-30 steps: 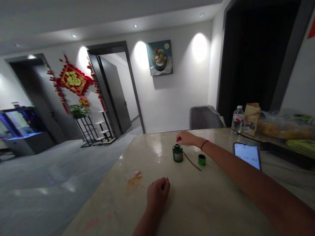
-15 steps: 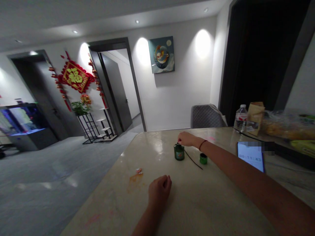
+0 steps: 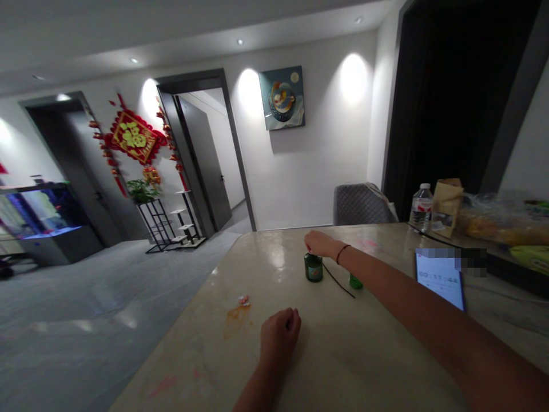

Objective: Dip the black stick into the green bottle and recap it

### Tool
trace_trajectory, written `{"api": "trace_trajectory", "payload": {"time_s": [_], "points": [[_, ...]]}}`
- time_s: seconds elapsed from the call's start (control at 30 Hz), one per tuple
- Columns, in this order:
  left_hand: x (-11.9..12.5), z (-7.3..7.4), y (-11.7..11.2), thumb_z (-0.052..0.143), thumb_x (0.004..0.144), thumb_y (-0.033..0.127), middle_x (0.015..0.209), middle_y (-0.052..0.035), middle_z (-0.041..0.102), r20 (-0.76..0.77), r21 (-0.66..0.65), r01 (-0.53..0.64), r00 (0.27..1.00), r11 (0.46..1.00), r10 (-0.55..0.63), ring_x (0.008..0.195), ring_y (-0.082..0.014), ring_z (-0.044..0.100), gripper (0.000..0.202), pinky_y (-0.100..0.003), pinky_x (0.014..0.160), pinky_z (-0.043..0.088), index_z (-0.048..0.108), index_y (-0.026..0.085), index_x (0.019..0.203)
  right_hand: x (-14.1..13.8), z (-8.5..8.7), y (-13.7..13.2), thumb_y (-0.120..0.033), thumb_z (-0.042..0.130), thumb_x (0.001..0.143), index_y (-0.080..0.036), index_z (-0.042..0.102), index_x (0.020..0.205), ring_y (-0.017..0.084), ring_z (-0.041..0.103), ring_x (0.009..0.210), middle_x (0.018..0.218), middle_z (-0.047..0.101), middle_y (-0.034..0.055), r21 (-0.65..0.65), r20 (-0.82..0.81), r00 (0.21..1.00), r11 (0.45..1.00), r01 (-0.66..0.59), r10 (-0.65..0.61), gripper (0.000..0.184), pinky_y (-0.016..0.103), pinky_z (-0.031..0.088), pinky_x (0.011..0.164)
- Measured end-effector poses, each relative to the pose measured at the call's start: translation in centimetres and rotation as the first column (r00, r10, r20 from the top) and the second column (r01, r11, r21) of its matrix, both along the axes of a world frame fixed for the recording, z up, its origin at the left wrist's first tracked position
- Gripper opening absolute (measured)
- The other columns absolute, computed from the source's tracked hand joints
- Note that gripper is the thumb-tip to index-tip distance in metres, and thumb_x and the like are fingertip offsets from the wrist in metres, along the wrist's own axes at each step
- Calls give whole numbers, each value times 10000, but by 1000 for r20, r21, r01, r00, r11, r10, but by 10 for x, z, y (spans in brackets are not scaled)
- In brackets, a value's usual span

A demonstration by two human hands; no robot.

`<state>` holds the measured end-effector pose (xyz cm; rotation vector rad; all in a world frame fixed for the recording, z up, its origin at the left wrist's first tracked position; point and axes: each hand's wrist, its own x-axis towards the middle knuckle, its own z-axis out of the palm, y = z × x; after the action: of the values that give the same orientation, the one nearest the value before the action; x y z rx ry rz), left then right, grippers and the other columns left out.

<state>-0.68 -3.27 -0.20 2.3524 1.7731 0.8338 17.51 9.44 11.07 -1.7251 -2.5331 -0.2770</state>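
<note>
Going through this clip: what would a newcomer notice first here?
The red-and-gold wall hanging on the far wall, left of a doorway, catches the eye first. At the table, the right hand is over a small green bottle, with a lit phone off to the right.

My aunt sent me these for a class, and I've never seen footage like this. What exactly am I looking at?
All three pictures come from one camera worn on a person's head, looking forward and down, so the arms are the wearer's own. The right hand is at the top of a small green bottle; whether it grips, I cannot tell. The left hand rests curled on a pale stone table, holding nothing visible. Beside the bottle lie a thin black wire and a small green cylinder. A phone lies further right.
</note>
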Motion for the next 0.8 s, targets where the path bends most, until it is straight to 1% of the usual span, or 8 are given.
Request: {"api": "trace_trajectory", "payload": {"time_s": [0.17,0.27,0.33,0.47,0.53,0.6,0.7,0.8], "points": [[0,-1,1,307,806,340,458,34,367,-14,-19,11,1000,1000,-11,433,-68,274,375,-213,478,165,420,163,495,5,-4,9,-100,604,605,-117,699,748,163,633,731,769,696,95,-49,-97,995,998,-30,25,172,191,441,631],[0,0,1,307,804,335,457,34,355,-21,-26,17,1000,1000,-17,435,-68,271,368,-215,479,163,405,163,494,8,-1,7,-138,615,600,-122,696,748,139,624,679,742,697,69,-50,-175,984,999,-19,10,169,176,431,586],[0,0,1,307,803,333,457,36,344,-17,-36,17,1000,999,-18,436,-67,270,363,-215,480,163,394,163,494,13,8,4,-156,610,605,-118,691,755,129,617,667,744,694,64,-32,-228,974,999,-9,1,174,172,425,572],[0,0,1,305,802,336,461,39,331,-9,-46,5,1000,999,-5,444,-65,265,362,-215,486,158,375,161,494,33,36,-6,-172,573,639,-126,674,784,117,600,672,772,686,50,33,-328,944,999,-8,18,183,175,422,581],[0,0,1,299,804,342,463,39,328,-3,-57,11,1000,998,-11,446,-65,266,365,-215,485,156,367,161,494,46,50,-14,-162,583,618,-123,667,742,123,589,635,723,675,47,48,-437,898,998,-37,54,155,187,419,555],[0,-1,2,298,803,349,466,40,325,-1,-49,17,1000,999,-17,451,-66,272,362,-215,489,159,356,162,499,59,58,-23,-144,580,602,-127,659,700,127,578,622,693,664,42,41,-447,892,998,-53,66,127,196,416,555],[1,-1,2,299,799,351,465,41,319,-5,-39,10,1000,999,-10,451,-65,274,357,-216,491,162,338,164,498,77,59,-35,-143,572,596,-117,650,676,131,567,610,668,650,45,-65,-437,897,993,-97,60,116,203,411,547],[2,-1,3,297,797,352,464,40,321,-5,-34,12,1000,999,-12,450,-65,278,356,-217,492,167,328,165,497,93,50,-43,-207,565,625,-108,647,712,128,559,583,637,634,43,-275,-426,905,953,-126,-3,155,203,410,514]]}}
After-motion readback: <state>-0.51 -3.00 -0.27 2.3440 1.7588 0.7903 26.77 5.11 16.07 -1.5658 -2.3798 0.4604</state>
